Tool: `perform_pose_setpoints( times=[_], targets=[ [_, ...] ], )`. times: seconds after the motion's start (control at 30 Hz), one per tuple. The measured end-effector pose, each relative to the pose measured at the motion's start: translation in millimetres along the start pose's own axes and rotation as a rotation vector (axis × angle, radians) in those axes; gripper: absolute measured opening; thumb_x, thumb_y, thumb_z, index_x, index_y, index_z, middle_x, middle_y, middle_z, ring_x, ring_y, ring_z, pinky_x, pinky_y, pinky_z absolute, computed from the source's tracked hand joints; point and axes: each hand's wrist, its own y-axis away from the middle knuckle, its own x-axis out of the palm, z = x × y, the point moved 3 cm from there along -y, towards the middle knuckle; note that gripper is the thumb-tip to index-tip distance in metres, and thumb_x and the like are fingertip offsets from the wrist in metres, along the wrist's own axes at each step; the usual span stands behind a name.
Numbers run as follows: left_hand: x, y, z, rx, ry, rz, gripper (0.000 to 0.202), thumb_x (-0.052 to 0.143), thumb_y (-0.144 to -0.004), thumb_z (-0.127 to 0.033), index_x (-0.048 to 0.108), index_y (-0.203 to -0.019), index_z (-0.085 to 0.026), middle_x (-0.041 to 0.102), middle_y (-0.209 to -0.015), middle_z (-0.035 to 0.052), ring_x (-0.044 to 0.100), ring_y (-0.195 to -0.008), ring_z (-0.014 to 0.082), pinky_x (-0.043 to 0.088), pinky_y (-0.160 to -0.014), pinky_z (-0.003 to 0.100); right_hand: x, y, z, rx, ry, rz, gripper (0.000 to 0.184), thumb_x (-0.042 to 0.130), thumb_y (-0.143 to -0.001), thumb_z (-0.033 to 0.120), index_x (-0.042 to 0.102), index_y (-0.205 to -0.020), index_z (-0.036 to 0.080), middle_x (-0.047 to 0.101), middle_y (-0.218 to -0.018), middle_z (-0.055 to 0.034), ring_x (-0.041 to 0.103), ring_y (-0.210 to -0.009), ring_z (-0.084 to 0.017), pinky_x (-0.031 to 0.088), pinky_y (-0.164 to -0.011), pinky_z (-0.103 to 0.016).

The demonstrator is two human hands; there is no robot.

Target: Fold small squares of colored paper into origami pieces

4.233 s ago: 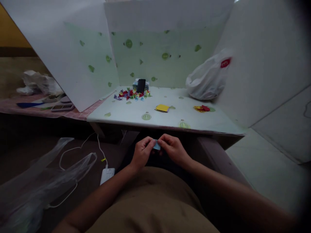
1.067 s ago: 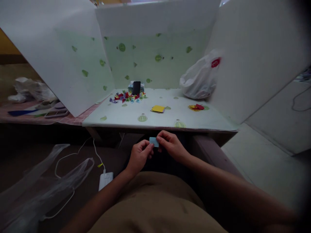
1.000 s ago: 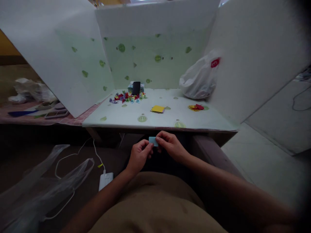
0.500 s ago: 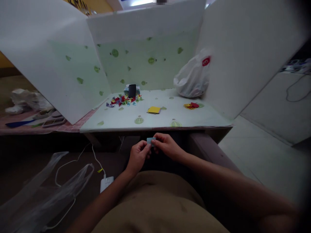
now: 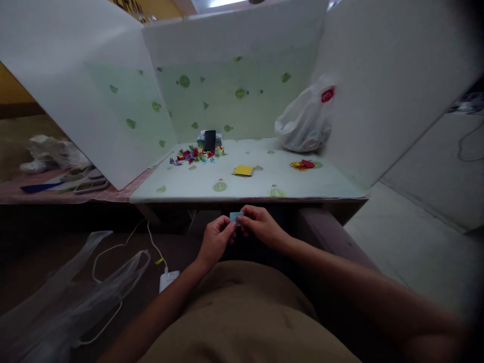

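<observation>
Between my two hands is a small light blue piece of paper (image 5: 235,216), held just in front of the table's near edge and over my lap. My left hand (image 5: 216,239) pinches it at the lower left with thumb and fingers. On its right side, my right hand (image 5: 261,225) grips it, thumb on the near face. The fingers behind the paper are partly hidden. On the table beyond lie a stack of square paper (image 5: 243,171), yellow on top, and a heap of small colourful folded paper pieces (image 5: 195,154).
A black phone (image 5: 209,140) leans at the back behind the heap. A white plastic bag (image 5: 304,123) stands at the back right, near red and yellow pieces (image 5: 302,165). White panels (image 5: 234,38) enclose the table. A white charger (image 5: 168,280) with a cable lies at lower left.
The whole view has shifted slightly, so the table and its things appear a little further right. Both hands keep their hold on the blue paper, with little visible movement.
</observation>
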Motion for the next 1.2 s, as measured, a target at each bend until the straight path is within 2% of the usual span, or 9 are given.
perform_pose_setpoints(
  times=[0.33,0.43,0.7,1.0,1.1,1.2],
  targets=[
    [-2.2,0.9,1.7,-0.009,0.002,0.002,0.028,0.062,-0.082,-0.039,0.056,-0.068,-0.015,0.055,-0.059,-0.0027,0.048,-0.051,0.0086,0.038,-0.051,0.021,-2.3,-0.4,0.8,-0.007,-0.009,-0.038,0.020,0.065,-0.078,0.034,0.054,-0.073,0.018,0.055,-0.060,0.0043,0.051,-0.051,-0.009,0.038,-0.051,-0.023],
    [-2.6,-0.1,0.7,0.000,0.012,-0.009,0.024,0.063,-0.082,-0.038,0.060,-0.075,-0.015,0.057,-0.062,-0.0020,0.051,-0.054,0.0096,0.041,-0.053,0.021,-1.8,0.1,4.1,-0.005,-0.001,-0.011,0.021,0.064,-0.078,0.034,0.054,-0.072,0.018,0.054,-0.058,0.0049,0.049,-0.050,-0.009,0.038,-0.049,-0.023],
    [-2.1,0.1,1.7,-0.012,0.106,-0.113,0.024,0.065,-0.081,-0.035,0.061,-0.069,-0.014,0.057,-0.059,-0.0028,0.048,-0.050,0.0076,0.039,-0.051,0.020,1.1,1.6,5.1,0.039,0.033,0.042,0.021,0.061,-0.081,0.037,0.056,-0.074,0.017,0.057,-0.062,0.0030,0.053,-0.052,-0.010,0.042,-0.052,-0.024],
    [-4.9,3.0,1.7,-0.056,0.170,-0.145,0.024,0.071,-0.076,-0.036,0.063,-0.075,-0.013,0.059,-0.060,-0.0028,0.053,-0.053,0.0087,0.043,-0.053,0.020,2.3,5.0,7.2,-0.021,0.319,0.009,0.023,0.052,-0.087,0.029,0.050,-0.067,0.019,0.053,-0.054,0.0031,0.050,-0.047,-0.010,0.036,-0.047,-0.022],
    [-6.7,2.7,2.5,-0.056,0.168,-0.154,0.026,0.068,-0.080,-0.039,0.064,-0.077,-0.013,0.060,-0.061,-0.0019,0.054,-0.054,0.0094,0.044,-0.054,0.020,4.0,5.8,8.6,-0.041,0.280,0.015,0.025,0.051,-0.089,0.030,0.050,-0.067,0.018,0.053,-0.055,0.0028,0.050,-0.049,-0.010,0.038,-0.049,-0.023],
    [-6.0,0.9,1.4,-0.041,0.165,-0.157,0.027,0.066,-0.082,-0.040,0.065,-0.077,-0.014,0.062,-0.063,-0.0009,0.054,-0.056,0.0101,0.045,-0.054,0.021,2.6,5.1,11.1,-0.054,0.171,-0.010,0.018,0.053,-0.087,0.030,0.053,-0.074,0.018,0.056,-0.061,0.0025,0.053,-0.053,-0.011,0.041,-0.052,-0.024]
  ],
)
